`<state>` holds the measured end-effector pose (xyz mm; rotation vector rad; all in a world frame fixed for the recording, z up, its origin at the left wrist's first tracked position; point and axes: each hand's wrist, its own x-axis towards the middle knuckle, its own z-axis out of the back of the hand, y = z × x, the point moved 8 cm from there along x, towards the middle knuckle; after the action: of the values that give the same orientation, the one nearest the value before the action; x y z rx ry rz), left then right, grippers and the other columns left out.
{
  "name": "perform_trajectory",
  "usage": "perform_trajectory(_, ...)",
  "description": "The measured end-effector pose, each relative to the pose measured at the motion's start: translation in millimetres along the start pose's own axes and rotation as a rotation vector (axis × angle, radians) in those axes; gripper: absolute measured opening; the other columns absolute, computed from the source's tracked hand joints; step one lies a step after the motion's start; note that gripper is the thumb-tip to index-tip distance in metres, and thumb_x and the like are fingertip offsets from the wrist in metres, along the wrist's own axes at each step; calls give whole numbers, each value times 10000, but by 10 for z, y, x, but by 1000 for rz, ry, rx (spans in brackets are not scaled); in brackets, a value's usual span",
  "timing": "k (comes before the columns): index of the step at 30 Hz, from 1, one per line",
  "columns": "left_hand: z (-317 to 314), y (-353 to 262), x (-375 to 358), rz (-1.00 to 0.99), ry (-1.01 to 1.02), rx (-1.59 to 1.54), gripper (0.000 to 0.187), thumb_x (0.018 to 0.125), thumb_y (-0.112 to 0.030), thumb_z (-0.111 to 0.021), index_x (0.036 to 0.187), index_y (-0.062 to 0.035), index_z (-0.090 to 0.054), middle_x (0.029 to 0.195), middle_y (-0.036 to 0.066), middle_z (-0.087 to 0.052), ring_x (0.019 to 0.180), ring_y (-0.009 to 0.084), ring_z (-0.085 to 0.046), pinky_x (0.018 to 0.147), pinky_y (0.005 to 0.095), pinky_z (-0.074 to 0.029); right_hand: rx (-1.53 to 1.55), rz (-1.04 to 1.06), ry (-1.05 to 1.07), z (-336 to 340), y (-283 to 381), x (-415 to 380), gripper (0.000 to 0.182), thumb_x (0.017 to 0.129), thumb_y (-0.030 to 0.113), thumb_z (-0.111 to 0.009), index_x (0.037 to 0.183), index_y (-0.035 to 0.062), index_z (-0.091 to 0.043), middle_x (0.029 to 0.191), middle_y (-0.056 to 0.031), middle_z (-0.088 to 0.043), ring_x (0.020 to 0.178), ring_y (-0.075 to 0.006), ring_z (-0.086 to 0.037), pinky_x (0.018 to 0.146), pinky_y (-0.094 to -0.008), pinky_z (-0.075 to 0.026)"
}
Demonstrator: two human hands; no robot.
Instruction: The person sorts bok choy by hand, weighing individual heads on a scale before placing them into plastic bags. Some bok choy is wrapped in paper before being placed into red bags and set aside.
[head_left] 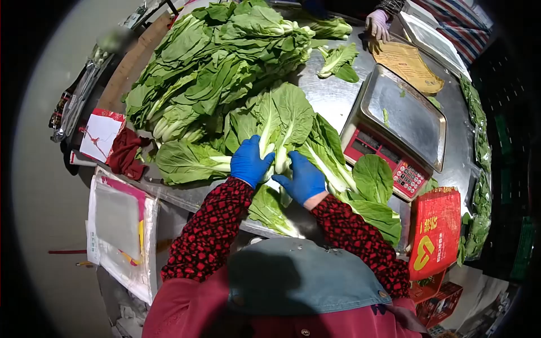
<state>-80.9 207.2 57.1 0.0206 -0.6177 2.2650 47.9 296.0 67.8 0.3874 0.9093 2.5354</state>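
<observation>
In blue gloves, both my hands work at the middle of the metal table's near side. My left hand (252, 161) is closed on the pale stems of a leafy green (270, 121). My right hand (304, 177) grips the same bunch from the other side, its thumb pointing inward at the stem bases. The wide green leaves fan away from me. One loose leafy green (189, 161) lies left of my left hand, and more leaves (375, 179) lie right of my right hand. Below my hands is another piece of greens (273, 213).
A large heap of greens (220, 62) fills the back left. At right stands a red scale (403, 121) with a metal pan, near a red bag (437, 231). Another person's gloved hand (377, 23) rests by a brown paper bag (408, 63). Plastic bags (121, 219) hang front left.
</observation>
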Motion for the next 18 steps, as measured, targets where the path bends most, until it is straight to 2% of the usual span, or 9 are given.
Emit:
perform_trajectory(4,-4,272,103,176,125,-215,363,742,-335,-708,884,-20,-595,748,155,-634,688,321,-626,641,399,-505,-175,-275,259,-374,-220,304,749,702,441,-734,1238,36,-403,1077,-228,-590,925,-394,-606,790,-426,-498)
perform_trajectory(6,-175,554,73,377,219,-898,310,799,-290,-682,896,-5,-611,750,89,-658,682,228,-645,614,331,-512,-76,-202,75,-359,-347,291,704,699,359,-742,1227,37,-406,984,-223,-621,875,-393,-617,771,-441,-500)
perform_trajectory(7,-219,608,-9,577,392,-1135,252,850,-223,-634,952,6,-606,841,52,-668,746,166,-646,646,287,-521,109,-233,43,-386,-555,284,659,688,294,-737,1195,12,-426,936,-225,-628,830,-371,-630,711,-425,-507)
perform_trajectory(9,-169,458,-163,628,392,-1855,386,838,-217,-652,1152,-8,-571,1000,76,-655,806,179,-639,631,276,-528,696,-381,-8,-274,-882,200,316,748,132,-674,996,29,-507,694,-23,-534,586,-162,-528,551,-288,-448)
perform_trajectory(10,-202,412,-294,659,457,-2014,420,845,-196,-637,1200,0,-527,1057,113,-632,861,226,-634,692,337,-533,1263,-507,47,-311,-948,91,236,756,65,-640,952,60,-510,698,33,-474,581,-93,-472,510,-244,-409)
perform_trajectory(11,-235,347,-444,693,528,-2171,458,852,-176,-623,1247,9,-483,1115,150,-609,917,272,-629,753,398,-538,1413,-582,-1,-146,-835,18,210,761,46,-617,944,71,-517,743,22,-496,623,-96,-495,541,-255,-446)
perform_trajectory(15,-524,138,-860,833,644,-1970,427,836,-80,-601,1230,25,-474,1113,187,-599,983,321,-617,792,401,-550,1389,-507,7,13,-824,-206,275,788,48,-587,1058,53,-533,765,19,-501,646,-93,-509,594,-254,-502)
perform_trajectory(17,-507,17,-879,824,682,-1795,406,843,-113,-632,1212,-8,-499,1040,146,-622,908,260,-640,752,355,-563,1313,-553,58,-50,-866,-330,426,803,47,-569,1219,34,-477,968,-44,-607,798,-160,-613,684,-293,-524)
perform_trajectory(18,-529,2,-886,814,668,-1722,411,840,-121,-649,1213,-23,-505,1016,127,-627,860,228,-650,723,338,-569,1276,-580,48,-71,-889,-373,441,791,36,-592,1216,31,-475,923,-41,-592,770,-147,-598,654,-276,-515)
